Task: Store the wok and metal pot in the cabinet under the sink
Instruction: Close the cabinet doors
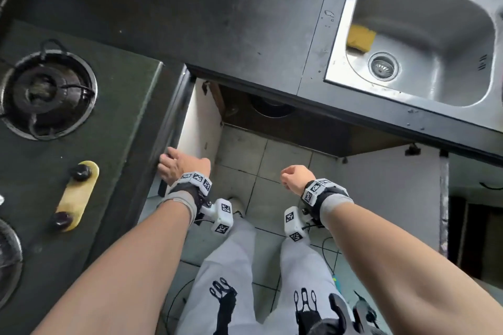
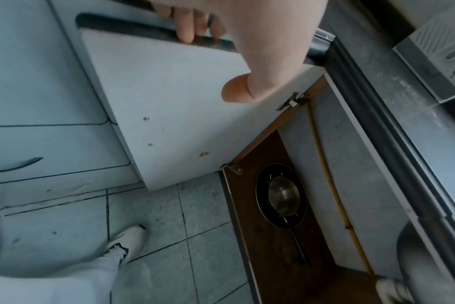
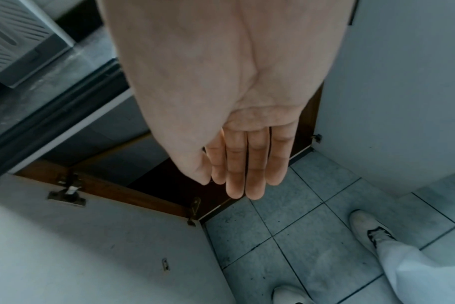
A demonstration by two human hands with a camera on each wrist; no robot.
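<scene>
My left hand [image 1: 181,165] has its grip curled over the top edge of the open cabinet door [image 2: 169,115], thumb down its inner face. My right hand [image 3: 229,115] hangs free of it, fingers [image 3: 257,164] straight and together, gripping nothing.

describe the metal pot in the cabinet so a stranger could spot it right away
Start at the steel sink and look into the open cabinet below it, onto its brown wooden floor. A round black wok lies there, and the shiny silver metal pot nests inside it, the only bright, reflective thing there.
</scene>
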